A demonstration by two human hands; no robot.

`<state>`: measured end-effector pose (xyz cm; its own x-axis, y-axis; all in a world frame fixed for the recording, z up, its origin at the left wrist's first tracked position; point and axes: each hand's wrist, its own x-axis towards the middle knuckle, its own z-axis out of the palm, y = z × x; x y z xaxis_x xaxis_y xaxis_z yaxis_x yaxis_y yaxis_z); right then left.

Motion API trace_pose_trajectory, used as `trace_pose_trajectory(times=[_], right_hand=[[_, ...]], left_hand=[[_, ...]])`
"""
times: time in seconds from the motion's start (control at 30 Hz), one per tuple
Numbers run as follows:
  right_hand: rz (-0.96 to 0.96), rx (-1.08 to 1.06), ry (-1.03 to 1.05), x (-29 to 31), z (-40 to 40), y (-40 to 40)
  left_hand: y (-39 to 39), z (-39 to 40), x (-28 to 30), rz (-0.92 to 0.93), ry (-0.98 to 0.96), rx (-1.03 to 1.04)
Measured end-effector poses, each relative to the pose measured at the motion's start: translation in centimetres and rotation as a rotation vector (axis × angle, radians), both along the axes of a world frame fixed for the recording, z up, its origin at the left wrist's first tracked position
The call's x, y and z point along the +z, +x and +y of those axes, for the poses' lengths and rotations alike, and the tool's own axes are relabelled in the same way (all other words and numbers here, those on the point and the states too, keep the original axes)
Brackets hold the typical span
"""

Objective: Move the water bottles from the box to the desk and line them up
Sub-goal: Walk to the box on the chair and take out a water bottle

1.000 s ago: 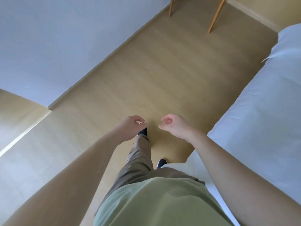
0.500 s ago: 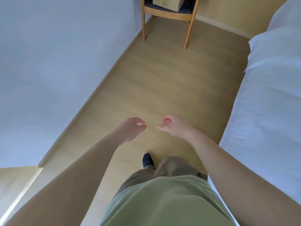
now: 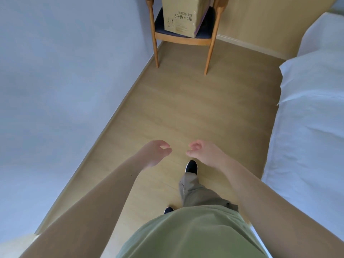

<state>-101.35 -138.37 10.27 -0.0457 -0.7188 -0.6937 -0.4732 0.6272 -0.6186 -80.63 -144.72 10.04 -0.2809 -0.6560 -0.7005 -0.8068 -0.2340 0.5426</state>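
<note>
A brown cardboard box (image 3: 181, 15) with printed lettering stands on the seat of a wooden chair (image 3: 209, 54) at the top of the view, well ahead of me. Its top is cut off by the frame, so no bottles show. My left hand (image 3: 155, 153) and my right hand (image 3: 203, 152) hover side by side over the floor, both empty with fingers loosely curled and apart. No desk is in view.
A pale blue wall (image 3: 65, 81) runs along the left. A bed with white sheets (image 3: 307, 118) fills the right side. Between them lies a strip of wooden floor (image 3: 186, 108) leading to the chair. My feet in dark shoes are on it.
The view has advanced along the floor toward the chair, and the box on its seat has come into sight. Both hands keep the same empty, half-curled pose.
</note>
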Motion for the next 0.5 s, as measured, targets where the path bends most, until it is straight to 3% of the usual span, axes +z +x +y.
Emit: trace_pose_trajectory(times=[0.5], right_hand=[[0.047, 0.089, -0.035, 1.6, -21.1, -11.3]], left_hand=[[-11.6, -19.9, 3.0, 0.04, -0.029, 0.057]])
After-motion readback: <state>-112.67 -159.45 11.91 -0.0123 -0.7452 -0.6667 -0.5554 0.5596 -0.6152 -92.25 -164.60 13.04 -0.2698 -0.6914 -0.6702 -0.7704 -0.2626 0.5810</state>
